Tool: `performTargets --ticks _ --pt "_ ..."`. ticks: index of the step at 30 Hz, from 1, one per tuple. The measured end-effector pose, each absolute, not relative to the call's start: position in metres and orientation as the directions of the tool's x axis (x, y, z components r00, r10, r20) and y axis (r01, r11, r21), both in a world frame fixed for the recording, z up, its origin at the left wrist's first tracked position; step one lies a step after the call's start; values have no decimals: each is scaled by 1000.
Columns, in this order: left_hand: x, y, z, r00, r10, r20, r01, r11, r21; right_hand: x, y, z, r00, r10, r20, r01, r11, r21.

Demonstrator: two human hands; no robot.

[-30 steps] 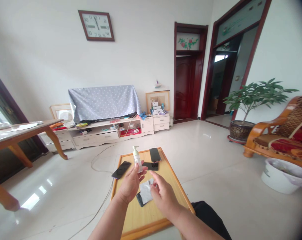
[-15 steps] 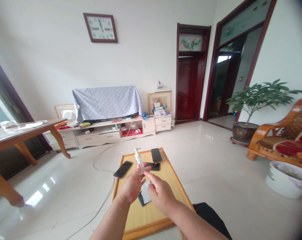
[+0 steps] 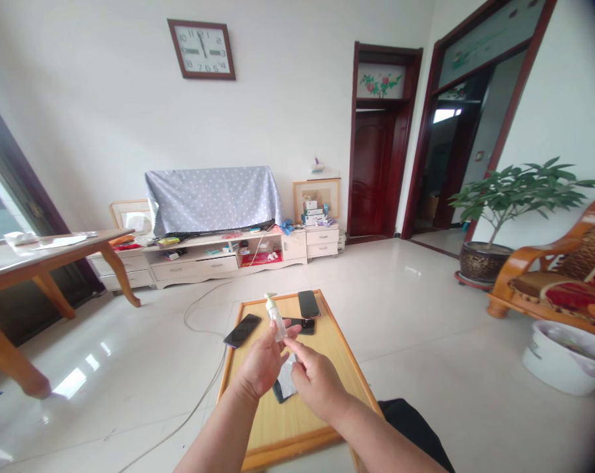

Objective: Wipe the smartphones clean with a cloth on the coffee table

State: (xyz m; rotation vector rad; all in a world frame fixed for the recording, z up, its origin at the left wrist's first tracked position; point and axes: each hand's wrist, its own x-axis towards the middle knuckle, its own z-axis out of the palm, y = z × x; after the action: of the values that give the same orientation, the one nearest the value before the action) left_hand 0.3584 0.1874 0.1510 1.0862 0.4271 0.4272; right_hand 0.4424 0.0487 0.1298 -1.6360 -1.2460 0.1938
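Observation:
My left hand (image 3: 263, 358) is closed around a small clear pump bottle (image 3: 279, 325) with a pale green pump top, held tilted above a low wooden table (image 3: 321, 414). My right hand (image 3: 319, 381) has its index finger stretched towards the base of the bottle, close to my left fingers. Its other fingers are curled, and I see nothing held in them. Beneath my hands, a light grey cloth (image 3: 286, 378) lies partly over a dark flat item (image 3: 279, 393). Three phones lie beyond: a black phone (image 3: 242, 330) at left, another phone (image 3: 307, 326) partly hidden, and a third phone (image 3: 308, 304).
A cable (image 3: 198, 408) runs over the tiled floor left of the low table. A larger wooden table (image 3: 45, 253) stands at left. Ahead is a white TV cabinet (image 3: 198, 268) with a cloth-covered shape. A white bucket (image 3: 558, 355), potted plant (image 3: 489, 259) and wooden chair (image 3: 511, 269) are at right.
The view has shifted slightly. The bottle leans a little more to the left at its top. Both hands keep nearly the same position.

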Motion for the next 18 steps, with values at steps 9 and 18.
performTargets --ticks 9,18 --pt "346 169 128 777 629 30 -73 43 996 463 53 105 703 647 296 331 71 -941" --pt "347 139 75 725 672 148 -60 -152 986 460 60 100 583 809 80 -17 111 -994"
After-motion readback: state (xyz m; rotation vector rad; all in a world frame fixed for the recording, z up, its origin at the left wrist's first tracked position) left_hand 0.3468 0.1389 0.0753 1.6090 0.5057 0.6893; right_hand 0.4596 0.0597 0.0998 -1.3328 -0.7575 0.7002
